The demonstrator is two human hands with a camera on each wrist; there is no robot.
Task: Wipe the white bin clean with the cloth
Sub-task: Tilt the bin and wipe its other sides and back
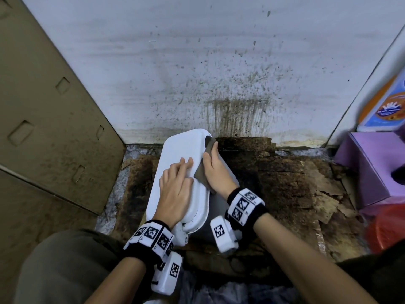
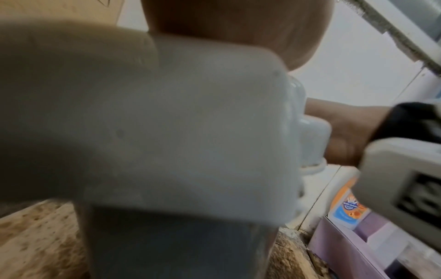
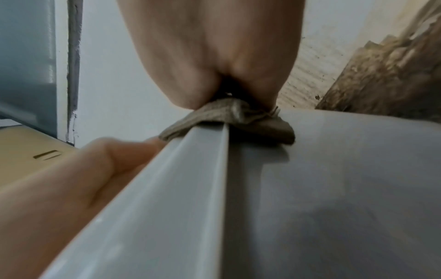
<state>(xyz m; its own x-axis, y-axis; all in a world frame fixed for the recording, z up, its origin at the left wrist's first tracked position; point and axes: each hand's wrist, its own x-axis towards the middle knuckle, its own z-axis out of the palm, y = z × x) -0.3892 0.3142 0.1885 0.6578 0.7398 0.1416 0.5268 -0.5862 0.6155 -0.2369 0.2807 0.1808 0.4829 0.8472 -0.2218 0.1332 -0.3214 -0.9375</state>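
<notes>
The white bin [image 1: 182, 148] stands on the floor against the wall, its lid closed. My left hand [image 1: 175, 185] lies flat on the lid, fingers straight, pressing down. My right hand [image 1: 213, 170] grips a grey-brown cloth [image 1: 201, 176] over the lid's right edge, thumb on top and fingers down the side. In the right wrist view the cloth [image 3: 229, 117] is folded over the lid's rim [image 3: 167, 188], pinched under the hand [image 3: 214, 56], above the bin's grey side [image 3: 346, 179]. The left wrist view is mostly filled by the blurred lid [image 2: 167, 122].
A stained white wall [image 1: 219, 84] is right behind the bin. A cardboard sheet [image 1: 43, 128] leans at the left. A purple box [image 1: 372, 167], a red object [image 1: 388, 227] and an orange-and-blue labelled bottle [image 1: 385, 106] stand at the right. The floor [image 1: 285, 183] is dirty and peeling.
</notes>
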